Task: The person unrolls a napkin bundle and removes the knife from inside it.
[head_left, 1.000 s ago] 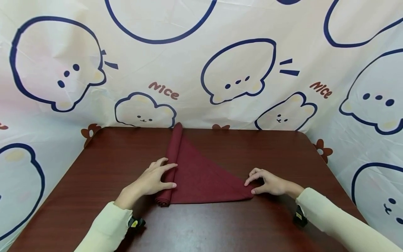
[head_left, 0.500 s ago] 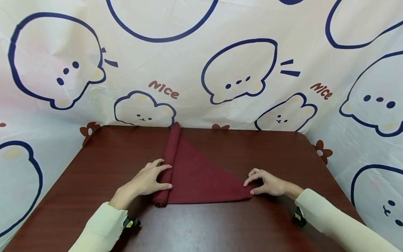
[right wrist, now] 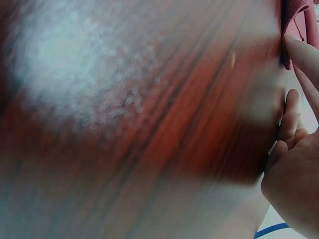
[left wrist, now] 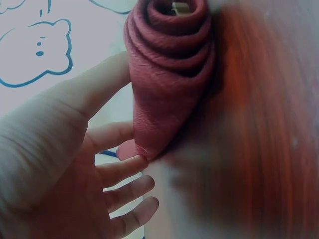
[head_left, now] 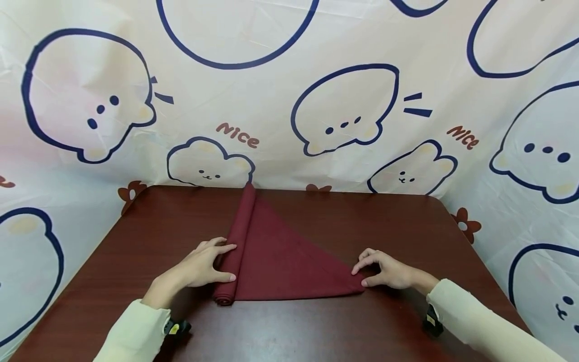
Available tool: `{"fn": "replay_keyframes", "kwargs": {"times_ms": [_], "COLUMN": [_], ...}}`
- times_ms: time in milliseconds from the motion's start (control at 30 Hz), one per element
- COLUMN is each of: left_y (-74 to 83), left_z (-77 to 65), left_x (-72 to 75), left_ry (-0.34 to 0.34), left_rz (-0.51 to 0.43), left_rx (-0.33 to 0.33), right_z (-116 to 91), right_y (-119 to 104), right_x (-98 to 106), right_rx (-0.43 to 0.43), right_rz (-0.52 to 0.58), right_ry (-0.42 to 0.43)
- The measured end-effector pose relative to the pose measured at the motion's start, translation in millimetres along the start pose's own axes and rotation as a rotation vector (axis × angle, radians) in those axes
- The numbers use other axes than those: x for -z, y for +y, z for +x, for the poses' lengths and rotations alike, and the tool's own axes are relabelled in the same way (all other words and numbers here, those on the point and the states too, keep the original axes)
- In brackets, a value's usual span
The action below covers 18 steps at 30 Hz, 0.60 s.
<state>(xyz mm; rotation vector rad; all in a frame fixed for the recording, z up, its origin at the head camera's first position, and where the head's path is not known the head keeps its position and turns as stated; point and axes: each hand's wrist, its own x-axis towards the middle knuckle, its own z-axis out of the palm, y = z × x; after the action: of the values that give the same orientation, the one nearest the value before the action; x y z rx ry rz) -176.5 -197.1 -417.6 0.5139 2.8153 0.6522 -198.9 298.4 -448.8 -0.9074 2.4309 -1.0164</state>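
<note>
A dark red cloth (head_left: 280, 261) lies on the table as a triangle, its left part wound into a long roll (head_left: 239, 226). My left hand (head_left: 194, 266) rests over the near half of this roll, thumb and fairly straight fingers touching it. The roll's layered end (left wrist: 172, 59) shows in the left wrist view, with a small yellowish bit inside it. At the cloth's right corner my right hand (head_left: 391, 270) holds the fabric between thumb and index finger, other fingers curled. Only a scrap of the cloth (right wrist: 295, 17) shows in the right wrist view.
The dark brown wooden table (head_left: 289, 332) reaches back to a pale curtain (head_left: 271, 100) printed with blue-outlined cartoon shapes. More curtain hangs along both sides. A dark strap-on device (head_left: 177, 328) sits at the left wrist, another device (head_left: 432, 322) at the right.
My left hand has slid left and slightly nearer with the roll, so more of the cloth lies flat. My right hand has stayed at the corner. The head view has tilted slightly.
</note>
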Motion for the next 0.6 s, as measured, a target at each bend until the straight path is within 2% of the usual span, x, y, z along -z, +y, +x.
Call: {"fn": "replay_keyframes", "kwargs": {"times_ms": [333,600], "left_y": [-14.3,-14.3], "left_z": [-6.6,-4.8], "left_x": [5.4,0.4], "left_ry": [-0.02,-0.009], "left_rz": [-0.044,-0.089], "left_rx": [0.028,-0.008], "right_z": [5.2,0.9], "right_y": [0.6,0.8], "right_x": [-0.7,-1.0], "right_rx": [-0.003,-0.022], "right_rz": [-0.008,-0.009], "right_ry": [-0.004,-0.004]}}
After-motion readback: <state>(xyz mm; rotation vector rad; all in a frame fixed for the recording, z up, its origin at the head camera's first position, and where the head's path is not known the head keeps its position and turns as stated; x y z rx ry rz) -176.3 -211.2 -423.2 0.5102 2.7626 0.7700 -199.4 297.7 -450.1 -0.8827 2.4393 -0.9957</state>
